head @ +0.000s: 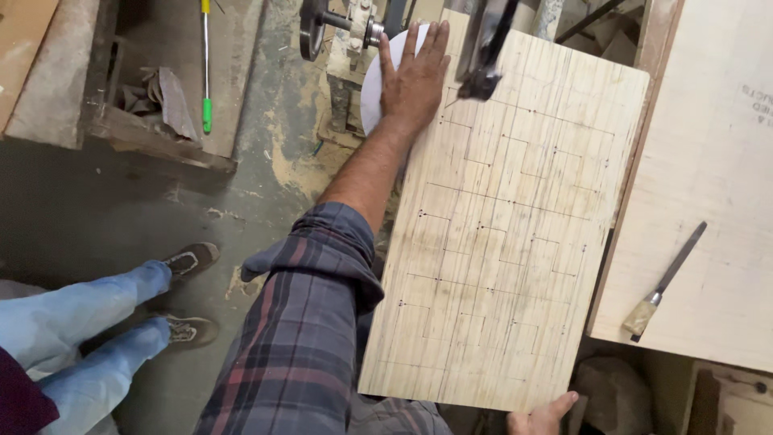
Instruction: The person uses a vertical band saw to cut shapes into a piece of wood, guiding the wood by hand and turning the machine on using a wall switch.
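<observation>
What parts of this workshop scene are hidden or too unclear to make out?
All in the head view:
- Right hand: cut off by the bottom edge; only fingers at the wooden panel edge show.
- Machine head: blurred, and cut off by the top edge; whether its tip touches the panel is unclear.
- White disc: mostly covered by the left hand and panel.
- Seated person: only legs and shoes show, cut by the left edge.

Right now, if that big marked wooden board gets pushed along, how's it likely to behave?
The board looks stiff and flat, so it should slide rather than flex. It probably needs both hands: the left hand presses its far corner, the right hand holds its near edge. Its broad overhang may tip it.
</observation>
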